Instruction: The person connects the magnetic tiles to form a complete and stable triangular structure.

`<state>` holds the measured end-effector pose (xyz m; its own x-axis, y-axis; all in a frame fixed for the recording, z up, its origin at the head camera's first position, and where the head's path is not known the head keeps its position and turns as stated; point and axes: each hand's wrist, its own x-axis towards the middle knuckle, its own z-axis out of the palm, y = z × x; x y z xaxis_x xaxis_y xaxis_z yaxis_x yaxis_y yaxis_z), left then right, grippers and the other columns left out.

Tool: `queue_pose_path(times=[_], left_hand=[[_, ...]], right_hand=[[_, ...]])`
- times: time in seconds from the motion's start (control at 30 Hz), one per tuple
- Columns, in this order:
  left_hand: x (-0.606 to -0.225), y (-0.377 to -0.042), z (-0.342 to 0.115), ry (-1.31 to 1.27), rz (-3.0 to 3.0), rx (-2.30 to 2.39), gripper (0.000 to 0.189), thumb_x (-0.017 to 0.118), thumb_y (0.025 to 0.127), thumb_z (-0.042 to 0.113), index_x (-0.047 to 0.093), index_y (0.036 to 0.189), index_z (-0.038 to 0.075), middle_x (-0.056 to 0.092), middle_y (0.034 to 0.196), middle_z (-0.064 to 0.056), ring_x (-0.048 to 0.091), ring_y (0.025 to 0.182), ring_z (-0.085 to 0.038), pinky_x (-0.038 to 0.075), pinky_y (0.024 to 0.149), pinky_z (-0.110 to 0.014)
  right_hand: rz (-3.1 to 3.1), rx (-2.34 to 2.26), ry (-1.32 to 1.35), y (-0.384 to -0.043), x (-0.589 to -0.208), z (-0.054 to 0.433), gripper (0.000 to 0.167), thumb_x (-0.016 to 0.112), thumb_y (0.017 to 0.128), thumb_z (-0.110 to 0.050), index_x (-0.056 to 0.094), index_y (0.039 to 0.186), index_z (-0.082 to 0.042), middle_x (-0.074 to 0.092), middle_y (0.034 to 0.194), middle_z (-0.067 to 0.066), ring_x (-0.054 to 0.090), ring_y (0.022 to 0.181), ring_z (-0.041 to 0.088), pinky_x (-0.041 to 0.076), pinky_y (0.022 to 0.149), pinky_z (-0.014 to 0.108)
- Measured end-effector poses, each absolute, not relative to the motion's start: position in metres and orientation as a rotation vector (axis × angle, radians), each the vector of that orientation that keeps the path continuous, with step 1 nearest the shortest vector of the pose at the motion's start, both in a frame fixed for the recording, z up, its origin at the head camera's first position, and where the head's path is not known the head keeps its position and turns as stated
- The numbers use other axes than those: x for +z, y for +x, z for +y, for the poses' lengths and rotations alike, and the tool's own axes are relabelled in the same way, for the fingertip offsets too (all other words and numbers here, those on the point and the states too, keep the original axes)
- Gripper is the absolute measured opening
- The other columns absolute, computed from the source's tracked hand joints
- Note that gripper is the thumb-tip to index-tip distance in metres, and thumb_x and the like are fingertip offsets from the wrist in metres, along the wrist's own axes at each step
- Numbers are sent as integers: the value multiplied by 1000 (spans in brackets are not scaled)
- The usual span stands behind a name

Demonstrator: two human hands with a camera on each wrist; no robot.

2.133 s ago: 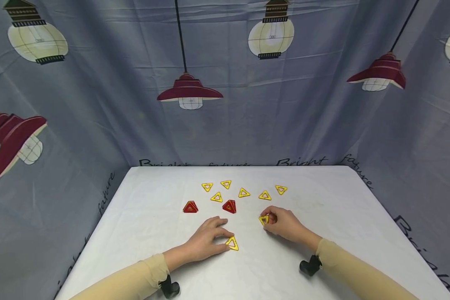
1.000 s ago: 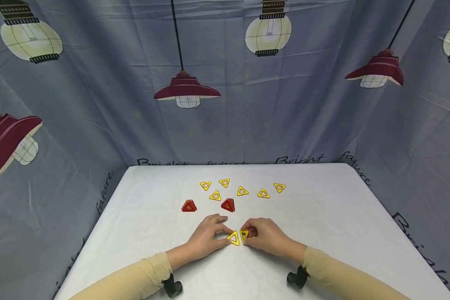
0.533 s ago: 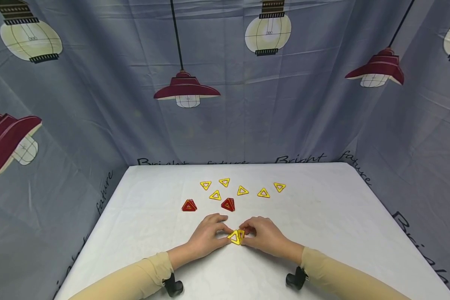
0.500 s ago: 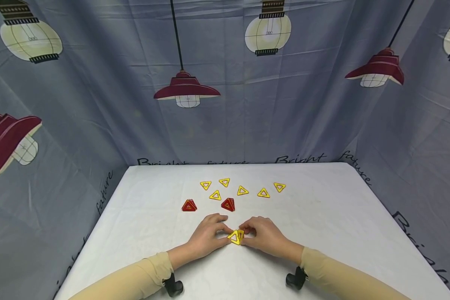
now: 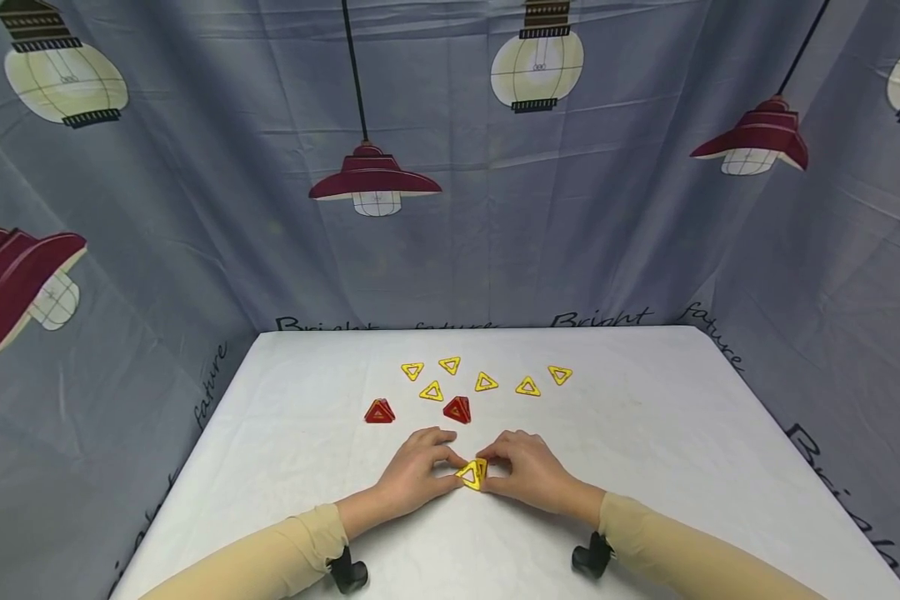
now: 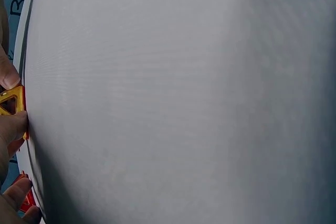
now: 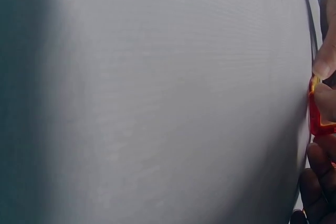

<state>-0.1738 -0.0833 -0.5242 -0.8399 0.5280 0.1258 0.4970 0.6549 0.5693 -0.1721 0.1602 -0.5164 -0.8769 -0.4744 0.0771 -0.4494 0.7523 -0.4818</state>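
Seen from your head camera, your two bare hands meet near the middle of a white table, each sleeve reaching in from its own side. Your left hand pinches the outer corner of a left yellow triangle between thumb and index finger; the gap between these is just what the piece takes up, and the other fingers extend away from it. Your right hand pinches a right yellow triangle with thumb and fingertips; how its remaining fingers lie is hard to tell.

The two triangles are between your hands and appear to touch along their inner edges. Gripping from the outer sides probably leaves those edges free to meet, and lets each hand steady its own piece at an angle. Both wrist views catch only the margin of this work, showing red along with the yellow.

Just beyond your left fingers sit two raised red pieces, a left one and a right one. Farther back, six flat yellow triangles lie scattered and apart, a spacing that likely makes each easy to pick up singly. Behind hangs a grey-blue curtain printed with lamps.
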Motion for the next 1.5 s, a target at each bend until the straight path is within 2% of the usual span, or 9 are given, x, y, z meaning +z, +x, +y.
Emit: queue_pose_path(times=[0.43, 0.63, 0.73, 1.0, 1.27, 1.5], left_hand=[[-520, -175, -78, 905, 2813, 910, 20, 78, 91, 31, 79, 110, 24, 55, 145, -5, 43, 139, -29, 34, 112, -55], [-504, -183, -85, 892, 2838, 868, 26, 68, 98, 25, 75, 122, 18, 59, 142, -6, 48, 136, -27, 38, 112, -49], [-492, -191, -90, 893, 2909, 795, 33, 65, 98, 20, 71, 129, 15, 58, 143, -7, 47, 137, -28, 38, 112, -49], [-478, -215, -92, 885, 3025, 397, 55, 62, 96, 12, 52, 149, 5, 47, 154, -16, 43, 142, -34, 36, 114, -48], [-489, -226, -81, 738, 2928, 206, 57, 54, 101, 12, 40, 154, -1, 32, 161, -22, 32, 149, -37, 30, 118, -46], [-489, -223, -79, 693, 2894, 143, 52, 49, 105, 14, 41, 153, -4, 30, 162, -25, 32, 148, -38, 30, 119, -44]], right_hand=[[2923, -752, -734, -171, -518, 166, 35, 86, 81, -43, 77, 111, -27, 59, 94, -21, 49, 88, 4, 40, 81, 37], [2922, -733, -712, -173, -518, 165, 36, 85, 80, -45, 77, 111, -28, 59, 96, -22, 50, 89, 4, 40, 83, 36], [2927, -726, -716, -173, -517, 165, 37, 86, 79, -45, 77, 111, -27, 59, 96, -21, 50, 88, 4, 41, 82, 36], [2907, -747, -702, -172, -516, 164, 37, 86, 80, -44, 77, 111, -26, 59, 97, -21, 52, 90, 4, 41, 84, 38], [2882, -778, -711, -171, -516, 166, 37, 87, 80, -43, 77, 111, -26, 61, 97, -19, 52, 89, 5, 41, 83, 38], [2902, -746, -703, -172, -517, 167, 39, 86, 80, -45, 77, 112, -26, 61, 98, -19, 51, 90, 6, 42, 85, 39]])
